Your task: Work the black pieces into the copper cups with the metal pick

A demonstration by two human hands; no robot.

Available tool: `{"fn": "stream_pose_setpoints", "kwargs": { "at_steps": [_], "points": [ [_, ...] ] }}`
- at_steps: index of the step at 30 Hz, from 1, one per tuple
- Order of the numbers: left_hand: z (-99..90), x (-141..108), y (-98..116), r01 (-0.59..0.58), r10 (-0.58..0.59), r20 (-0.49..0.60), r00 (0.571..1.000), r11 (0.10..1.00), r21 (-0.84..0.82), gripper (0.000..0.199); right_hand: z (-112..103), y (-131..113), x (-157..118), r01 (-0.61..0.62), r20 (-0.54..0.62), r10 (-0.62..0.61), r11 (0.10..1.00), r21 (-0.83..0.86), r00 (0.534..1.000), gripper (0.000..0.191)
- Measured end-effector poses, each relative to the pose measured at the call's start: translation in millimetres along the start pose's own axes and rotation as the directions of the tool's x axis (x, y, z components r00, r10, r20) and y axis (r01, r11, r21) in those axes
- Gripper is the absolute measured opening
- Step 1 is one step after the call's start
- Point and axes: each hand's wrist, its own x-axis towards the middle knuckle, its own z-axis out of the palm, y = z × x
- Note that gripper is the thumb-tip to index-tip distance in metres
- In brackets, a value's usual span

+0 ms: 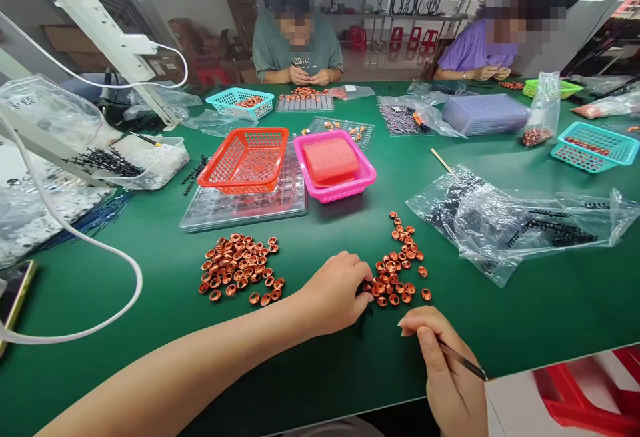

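My left hand (337,294) reaches to the left edge of the right-hand pile of copper-coloured rings (395,274). Its fingers and thumb are curled together beside the rings; what they pinch is mostly hidden, and a small dark shape shows below them. Closed around a thin metal tool (463,360), my right hand (450,374) is just above the table's front edge. The tool's back end sticks out to the right, and its tip is hidden by the fingers. A larger pile of the same rings (237,264) lies left of my left hand.
An orange basket (213,174) rests on clear compartment trays (240,214). Beside it, a pink basket (337,192) holds a red block. Plastic bags with black parts (500,217) lie right. A white cable (133,290) loops at left. Two people work across the green table (540,310).
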Motion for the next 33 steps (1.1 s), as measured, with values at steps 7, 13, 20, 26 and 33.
{"fn": "stream_pose_setpoints", "kwargs": {
  "at_steps": [7, 13, 20, 26, 33],
  "points": [
    [-3.1, 1, -2, -0.07, 0.066, 0.032, 0.997, 0.988, 0.137, 0.011, 1, -4, 3, 0.036, -0.018, -0.036, 0.999, 0.014, 0.999, 0.022],
    [1.2, -3, -5, -0.171, 0.165, 0.045, 0.985, 0.943, 0.286, 0.017, 0, 2, 1, 0.029, -0.005, -0.029, 0.999, 0.044, 1.0, 0.022],
    [4.5, -3, -22, -0.136, 0.15, -0.064, 0.987, 0.974, 0.183, 0.018, 1, 6, -1, 0.038, -0.151, -0.028, 0.997, 0.063, 0.988, 0.031],
    [-2.7, -41, -25, 0.116, -0.146, -0.066, 0.987, 0.933, -0.34, 0.022, 1, 10, -2, 0.055, -0.201, -0.021, 0.985, 0.166, 0.979, 0.043],
    [7.6, -56, -19, 0.321, -0.361, 0.177, 0.916, 0.391, -0.863, 0.026, -5, 8, -1, 0.03, -0.049, -0.02, 0.979, 0.203, 0.999, 0.031]
  ]
}}
